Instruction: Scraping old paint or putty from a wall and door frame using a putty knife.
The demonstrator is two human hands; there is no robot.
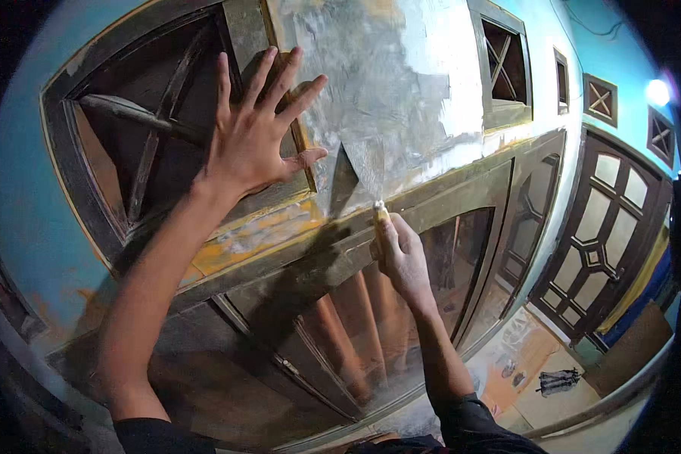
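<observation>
My right hand [406, 255] grips the handle of a putty knife [369, 164], its wide blade lying against the wall near the top edge of a wooden frame. Fingers spread, my left hand [255, 125] is at the right side of a vent frame [249, 34], its thumb reaching over the plaster. It holds nothing. The wall patch [369, 68] between the vents is grey and streaked, with smooth white filler [431, 40] at its upper right. Orange and white scraped paint [261, 232] shows along a strip below the left vent.
Below is a wooden-framed window [459, 272] with an orange curtain [346, 323] behind glass. Farther right stand a dark panelled door [596, 232] and a bright lamp [658, 92]. A dark cloth [557, 382] and a pair of sandals [513, 374] lie on the tiled floor.
</observation>
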